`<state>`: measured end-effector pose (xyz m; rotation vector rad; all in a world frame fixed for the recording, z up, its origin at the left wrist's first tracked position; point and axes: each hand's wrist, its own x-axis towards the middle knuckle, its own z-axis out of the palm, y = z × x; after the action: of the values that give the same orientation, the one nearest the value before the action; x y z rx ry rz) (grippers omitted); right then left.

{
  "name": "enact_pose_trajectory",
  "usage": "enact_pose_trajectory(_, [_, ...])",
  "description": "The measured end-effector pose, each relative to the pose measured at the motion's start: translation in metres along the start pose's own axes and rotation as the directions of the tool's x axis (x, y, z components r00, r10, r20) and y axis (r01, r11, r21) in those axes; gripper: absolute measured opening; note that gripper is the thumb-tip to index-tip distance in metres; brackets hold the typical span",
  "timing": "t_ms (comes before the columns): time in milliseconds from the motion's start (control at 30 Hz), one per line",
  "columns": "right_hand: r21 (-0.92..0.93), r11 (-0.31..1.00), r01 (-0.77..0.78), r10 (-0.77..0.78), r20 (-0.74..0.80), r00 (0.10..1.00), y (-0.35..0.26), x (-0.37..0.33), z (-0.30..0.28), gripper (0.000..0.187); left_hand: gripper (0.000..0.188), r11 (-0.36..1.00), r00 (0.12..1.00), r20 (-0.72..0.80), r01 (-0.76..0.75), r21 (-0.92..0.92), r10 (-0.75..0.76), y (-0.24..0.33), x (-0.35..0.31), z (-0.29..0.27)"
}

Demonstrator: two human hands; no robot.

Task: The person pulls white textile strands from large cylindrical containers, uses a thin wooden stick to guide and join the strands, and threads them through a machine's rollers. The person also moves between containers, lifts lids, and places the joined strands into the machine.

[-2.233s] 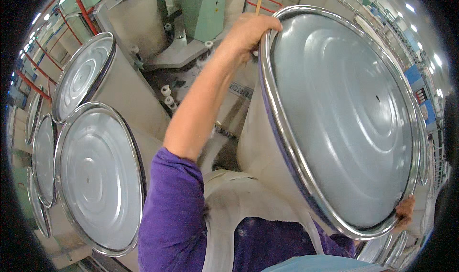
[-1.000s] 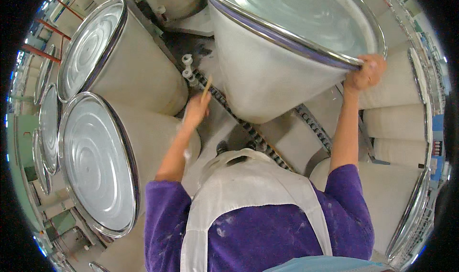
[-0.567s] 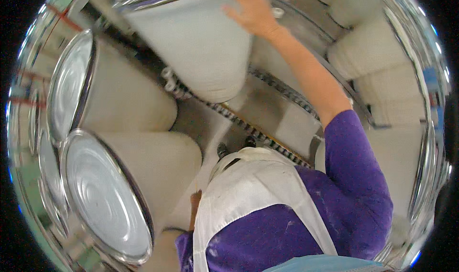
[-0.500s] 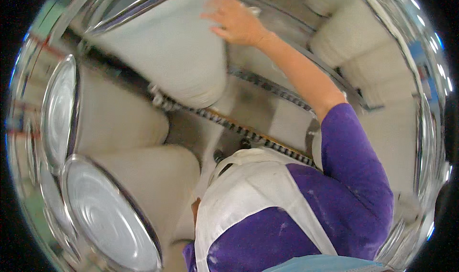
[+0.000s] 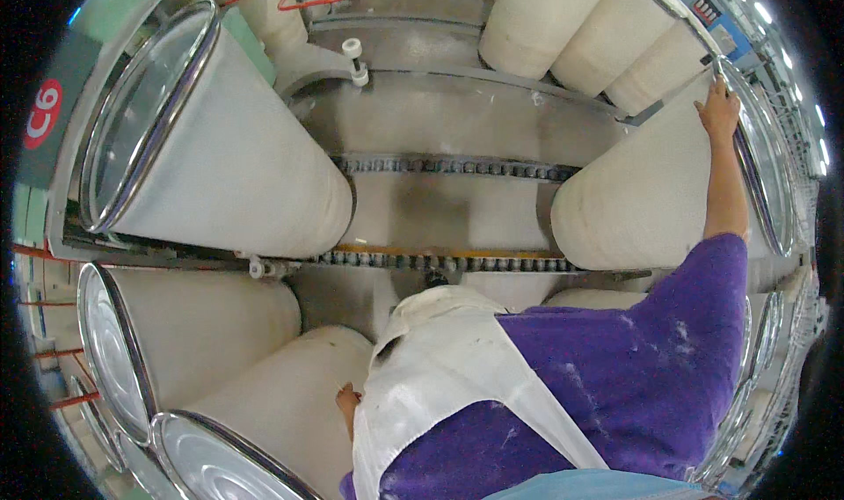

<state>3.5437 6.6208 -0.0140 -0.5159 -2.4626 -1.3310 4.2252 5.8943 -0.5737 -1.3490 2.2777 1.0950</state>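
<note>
My right hand (image 5: 721, 111) is stretched out to the far right, its fingers hooked over the metal rim of a tall off-white sliver can (image 5: 642, 179). This can stands at the right end of a chain track (image 5: 448, 262). My left hand (image 5: 349, 401) hangs low beside my apron, fingers loosely bent and partly hidden, with nothing visible in it. Nearest to it is another off-white can (image 5: 290, 394). At the left end of the track a whiter can (image 5: 237, 157) with a shiny rim leans outward in the fisheye view.
A second chain (image 5: 457, 166) runs parallel across the metal bed (image 5: 457, 113). A white roller post (image 5: 354, 60) stands at its far edge. Several more cans (image 5: 545, 16) line the back right. Cans with round metallic discs (image 5: 114, 346) crowd the lower left.
My right hand has left the area by the white can and swung right onto another can's rim. The view has turned rightward. My left hand stays low at my side.
</note>
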Motion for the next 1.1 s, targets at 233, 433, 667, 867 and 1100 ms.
enact_pose_trajectory(233, [0.415,0.852,-0.318,0.263,0.186,0.947,0.022,0.042,0.018,0.049,0.014,0.93,0.929,0.112,-0.361,0.064,0.352,0.07,-0.001,-0.037])
enact_pose_trajectory(433, [0.378,0.92,-0.1,0.073,0.086,0.994,0.036,-0.008,0.002,0.06,0.023,0.954,0.958,0.078,-0.265,-0.14,0.277,0.119,0.01,-0.033])
enact_pose_trajectory(667, [0.414,0.894,-0.171,0.153,0.077,0.985,0.064,-0.078,-0.044,0.062,0.025,0.97,0.975,0.213,0.111,-0.216,-0.065,0.13,0.015,-0.04])
enact_pose_trajectory(867, [0.454,0.889,0.065,-0.042,-0.06,0.997,0.047,-0.083,-0.085,0.062,0.023,0.928,0.948,0.257,0.258,-0.267,-0.189,0.135,0.023,-0.061])
enact_pose_trajectory(1100, [0.404,0.867,0.291,-0.288,-0.07,0.955,-0.013,-0.087,-0.178,0.063,0.023,0.862,0.956,0.244,0.26,-0.434,-0.165,0.152,0.029,-0.047])
